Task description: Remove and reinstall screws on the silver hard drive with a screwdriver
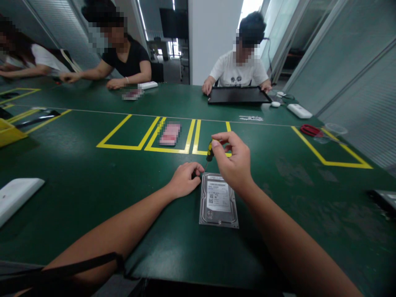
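Note:
A hard drive (216, 210) with a white label lies flat on the green table in front of me. My right hand (233, 159) is closed around the yellow and black handle of a screwdriver (210, 153). The thin shaft points down to the drive's far left corner; whether the tip sits in a screw is too small to tell. At that same corner rests my left hand (185, 179), its fingers bent, with a gap between thumb and forefinger. Its fingertips are beside the screwdriver shaft and the drive's left edge, and nothing shows between them.
Yellow tape outlines (120, 145) mark the table, one around a pink item (170, 134). A white object (18, 196) lies left, a dark-edged device (383, 202) right. Red cable (311, 130) lies far right. Across sit several people, one holding a black panel (239, 95).

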The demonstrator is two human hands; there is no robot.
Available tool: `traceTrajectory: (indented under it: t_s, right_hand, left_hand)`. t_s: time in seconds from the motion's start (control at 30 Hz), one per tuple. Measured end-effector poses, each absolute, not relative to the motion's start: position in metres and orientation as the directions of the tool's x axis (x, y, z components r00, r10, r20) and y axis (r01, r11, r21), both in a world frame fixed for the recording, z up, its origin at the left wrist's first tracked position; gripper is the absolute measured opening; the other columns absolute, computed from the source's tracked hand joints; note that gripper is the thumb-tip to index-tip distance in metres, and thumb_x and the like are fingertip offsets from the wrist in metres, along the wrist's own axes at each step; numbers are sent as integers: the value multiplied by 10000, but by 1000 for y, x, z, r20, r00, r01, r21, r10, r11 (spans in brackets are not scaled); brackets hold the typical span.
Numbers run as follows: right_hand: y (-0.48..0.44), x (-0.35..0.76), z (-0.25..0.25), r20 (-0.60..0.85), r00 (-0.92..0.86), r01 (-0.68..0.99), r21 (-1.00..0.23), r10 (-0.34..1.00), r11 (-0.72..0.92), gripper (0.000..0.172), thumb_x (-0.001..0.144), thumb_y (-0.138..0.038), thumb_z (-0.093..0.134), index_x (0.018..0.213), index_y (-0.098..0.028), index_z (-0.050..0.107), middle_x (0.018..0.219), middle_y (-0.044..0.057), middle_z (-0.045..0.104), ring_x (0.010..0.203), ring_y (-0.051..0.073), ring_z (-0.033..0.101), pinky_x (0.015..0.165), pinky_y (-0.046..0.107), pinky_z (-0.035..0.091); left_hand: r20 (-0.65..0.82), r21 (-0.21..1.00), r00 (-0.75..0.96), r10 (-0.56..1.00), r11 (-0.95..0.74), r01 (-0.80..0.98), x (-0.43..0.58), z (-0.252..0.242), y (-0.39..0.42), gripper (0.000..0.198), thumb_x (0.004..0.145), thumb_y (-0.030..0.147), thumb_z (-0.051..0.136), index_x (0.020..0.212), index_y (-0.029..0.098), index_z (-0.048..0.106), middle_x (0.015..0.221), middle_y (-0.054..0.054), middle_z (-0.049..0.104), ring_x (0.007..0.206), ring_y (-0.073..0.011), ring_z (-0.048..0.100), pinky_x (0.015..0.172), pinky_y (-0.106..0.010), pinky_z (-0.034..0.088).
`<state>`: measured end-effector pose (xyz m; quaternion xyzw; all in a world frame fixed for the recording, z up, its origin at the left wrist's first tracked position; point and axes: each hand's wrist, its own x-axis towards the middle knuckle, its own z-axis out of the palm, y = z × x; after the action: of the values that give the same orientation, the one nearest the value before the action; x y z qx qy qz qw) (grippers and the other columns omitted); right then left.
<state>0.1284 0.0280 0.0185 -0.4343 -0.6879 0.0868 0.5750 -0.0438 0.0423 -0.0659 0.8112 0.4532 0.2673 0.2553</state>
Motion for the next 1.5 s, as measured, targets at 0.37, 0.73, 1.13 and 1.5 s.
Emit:
traceTrajectory:
  t_s: [0.37,0.73,1.13,1.5]
  right_hand:
    - [27,128,21,740,21,525,-580,673,622,96,872,-225,607,949,-208,662,920,16,666,822,155,580,705,317,437]
    - [29,128,18,751,37,497,-586,659,640,86,868,-251,652,931,-196,673,911,17,649,827,148,578,672,293,429]
    - [27,127,21,763,46,533,-564,644,630,77,847,-212,599,897,-198,655,866,13,648,754,140,542,673,298,425]
    - [28,129,21,764,28,515,-564,645,646,59,861,-246,670,883,-193,665,888,12,651,828,149,572,690,303,427]
  left_hand:
    - [203,653,439,875,-455,605,-44,-65,42,207,745,117,569,930,199,612,858,5,643,815,-188,570,788,-339,436]
    - [210,654,444,871,-463,598,-44,-66,43,209,735,112,561,923,190,611,849,5,634,807,-184,566,778,-333,425]
    - [202,662,436,877,-450,599,-44,-67,43,211,729,109,566,918,192,610,843,6,635,801,-185,557,769,-333,415]
    - [212,667,436,875,-455,590,-44,-68,43,212,730,113,559,918,194,613,843,5,633,801,-185,556,778,-333,416]
